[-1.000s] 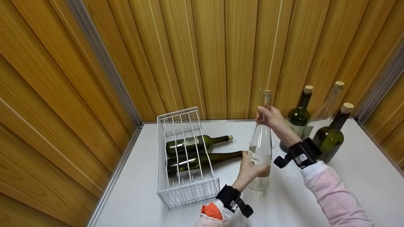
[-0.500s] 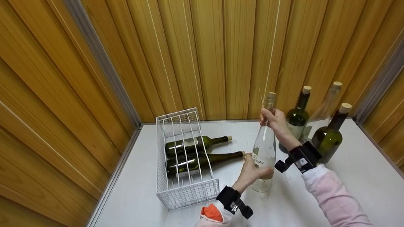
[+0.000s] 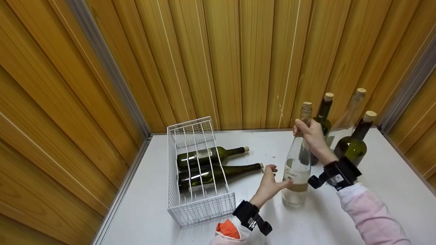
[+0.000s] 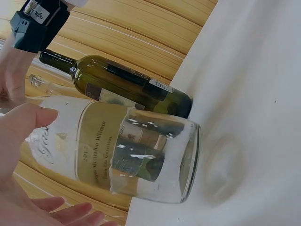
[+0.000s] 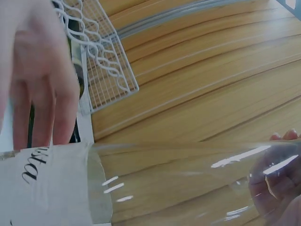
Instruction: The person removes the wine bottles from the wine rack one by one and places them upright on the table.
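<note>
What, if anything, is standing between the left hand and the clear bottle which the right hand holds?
Nothing visible stands between the left hand and the clear bottle: in the head view, the left thumb overlaps the bottle, though contact is unclear. The right hand grips higher, at the neck.

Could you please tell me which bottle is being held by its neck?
The front clear bottle, whose neck the right hand grips. The other clear bottle stands ungripped farther right, as do two green bottles; two more lie partly in the wire basket.
</note>
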Available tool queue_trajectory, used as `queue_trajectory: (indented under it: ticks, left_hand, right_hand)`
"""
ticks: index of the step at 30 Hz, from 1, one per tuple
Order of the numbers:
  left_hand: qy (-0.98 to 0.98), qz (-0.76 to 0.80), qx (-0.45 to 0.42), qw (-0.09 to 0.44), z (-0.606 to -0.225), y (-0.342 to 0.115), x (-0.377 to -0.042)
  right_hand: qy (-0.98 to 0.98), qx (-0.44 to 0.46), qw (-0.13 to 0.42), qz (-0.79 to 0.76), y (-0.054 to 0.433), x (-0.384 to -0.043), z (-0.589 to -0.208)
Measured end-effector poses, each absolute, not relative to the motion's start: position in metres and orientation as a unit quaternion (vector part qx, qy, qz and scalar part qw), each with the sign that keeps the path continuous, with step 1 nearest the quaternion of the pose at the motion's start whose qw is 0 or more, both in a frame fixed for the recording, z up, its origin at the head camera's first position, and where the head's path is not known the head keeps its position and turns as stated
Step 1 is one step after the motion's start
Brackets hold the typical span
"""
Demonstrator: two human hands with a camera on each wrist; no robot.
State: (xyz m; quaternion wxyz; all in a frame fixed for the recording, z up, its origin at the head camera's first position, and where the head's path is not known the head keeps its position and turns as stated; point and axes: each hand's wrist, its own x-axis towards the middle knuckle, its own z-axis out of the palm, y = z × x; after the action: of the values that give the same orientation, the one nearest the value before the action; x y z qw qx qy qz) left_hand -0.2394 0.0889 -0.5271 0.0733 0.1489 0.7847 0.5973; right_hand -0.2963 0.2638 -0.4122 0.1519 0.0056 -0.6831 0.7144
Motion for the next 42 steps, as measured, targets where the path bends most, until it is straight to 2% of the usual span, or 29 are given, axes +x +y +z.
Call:
queue_trajectory:
  ticks: [10,18,34,42]
  left_hand:
    - [0.779,0.604,0.153,0.071,-0.531,0.087,-0.241]
    - [0.782,0.598,0.156,0.076,-0.532,0.086,-0.242]
    - [0.777,0.603,0.161,0.085,-0.536,0.085,-0.240]
    - [0.777,0.602,0.162,0.085,-0.537,0.085,-0.239]
  right_hand:
    - [-0.727,-0.025,0.181,0.662,0.299,-0.294,-0.416]
    - [-0.740,-0.044,0.231,0.630,0.317,-0.293,-0.424]
    - [-0.676,-0.050,0.297,0.672,0.322,-0.293,-0.432]
    - [-0.663,-0.048,0.311,0.680,0.322,-0.294,-0.435]
